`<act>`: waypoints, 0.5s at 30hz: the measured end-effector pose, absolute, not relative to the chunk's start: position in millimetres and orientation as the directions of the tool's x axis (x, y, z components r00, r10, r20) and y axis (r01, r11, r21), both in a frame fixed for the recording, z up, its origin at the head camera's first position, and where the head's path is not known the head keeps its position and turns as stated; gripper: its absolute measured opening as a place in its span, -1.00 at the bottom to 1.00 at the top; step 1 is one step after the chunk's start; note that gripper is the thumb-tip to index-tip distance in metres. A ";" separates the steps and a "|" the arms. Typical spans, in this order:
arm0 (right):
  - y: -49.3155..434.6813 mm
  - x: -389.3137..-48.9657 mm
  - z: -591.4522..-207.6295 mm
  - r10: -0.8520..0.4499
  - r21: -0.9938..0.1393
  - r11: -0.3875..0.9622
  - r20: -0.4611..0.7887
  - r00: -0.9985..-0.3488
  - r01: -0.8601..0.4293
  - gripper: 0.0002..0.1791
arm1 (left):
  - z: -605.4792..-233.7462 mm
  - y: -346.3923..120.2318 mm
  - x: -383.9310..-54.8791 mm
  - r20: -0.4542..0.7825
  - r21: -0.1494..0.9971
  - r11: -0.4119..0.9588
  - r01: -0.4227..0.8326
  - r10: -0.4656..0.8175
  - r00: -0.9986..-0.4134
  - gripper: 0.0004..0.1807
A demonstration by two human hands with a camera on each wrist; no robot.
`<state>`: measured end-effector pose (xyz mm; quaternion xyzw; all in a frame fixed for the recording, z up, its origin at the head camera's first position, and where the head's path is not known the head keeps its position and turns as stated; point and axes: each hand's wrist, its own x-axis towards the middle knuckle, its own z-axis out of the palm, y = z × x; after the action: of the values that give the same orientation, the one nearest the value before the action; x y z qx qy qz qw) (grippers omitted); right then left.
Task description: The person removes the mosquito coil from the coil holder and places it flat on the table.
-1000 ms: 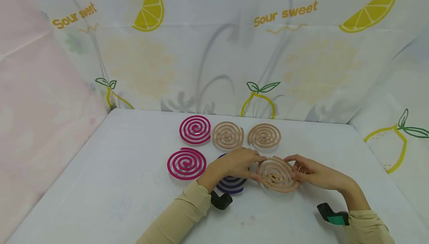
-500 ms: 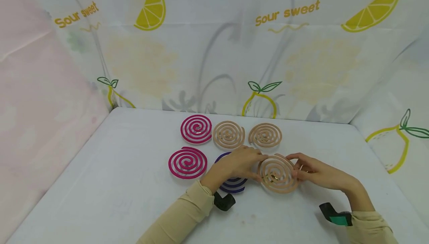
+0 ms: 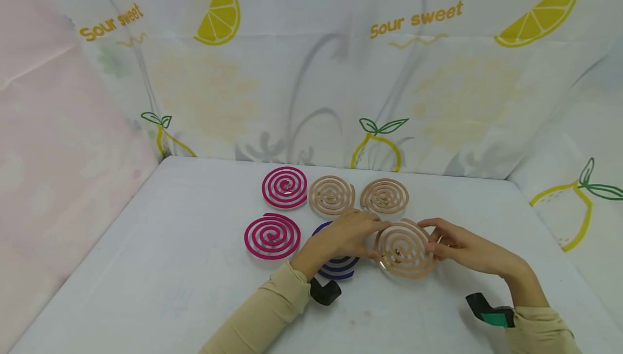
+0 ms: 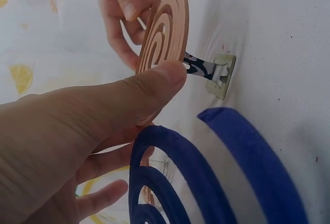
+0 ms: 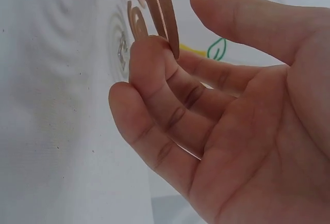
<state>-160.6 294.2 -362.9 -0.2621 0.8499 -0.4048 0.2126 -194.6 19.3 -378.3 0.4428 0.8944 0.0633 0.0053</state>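
In the head view a tan mosquito coil (image 3: 408, 250) is tilted between both hands, right of centre on the white table. My left hand (image 3: 346, 238) pinches its left edge, the thumb (image 4: 165, 77) lying over the rim. A metal stand (image 4: 223, 74) with a square base and a dark-patterned strip rises under the coil. My right hand (image 3: 459, 248) is at the right edge with fingers (image 5: 149, 64) curved at the rim; its thumb (image 5: 227, 15) stands apart from the coil in the right wrist view. Partly hidden below my left wrist is a dark blue coil (image 3: 336, 268).
Two magenta coils, one behind (image 3: 284, 187) and one nearer (image 3: 272, 236), lie at the left. Two more tan coils, a left one (image 3: 332, 195) and a right one (image 3: 384, 196), stand in the back row. A printed cloth wall (image 3: 292, 84) encloses the table (image 3: 170, 267).
The tan coil between my hands has turned and shifted slightly, its outer tip now a little further right and back. My right hand has moved slightly right and back; the left is nearly still.
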 end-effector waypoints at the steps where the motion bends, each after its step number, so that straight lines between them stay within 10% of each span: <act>1: 294.5 -161.2 -362.9 -0.622 -0.807 0.524 -0.142 -0.770 -0.274 -0.54 | -377.6 19.1 -194.6 0.051 0.125 0.599 0.791 0.793 -0.608 -0.24; 15: 300.8 -166.7 -360.9 -0.610 -0.825 0.461 -0.026 -0.792 -0.328 -0.57 | -381.7 17.6 -201.0 0.119 0.471 0.488 0.735 0.790 -0.601 -0.22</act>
<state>-166.7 300.8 -360.9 -0.2794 0.8392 -0.4377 0.1614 -201.0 17.6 -381.7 0.4429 0.8607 0.2445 0.0566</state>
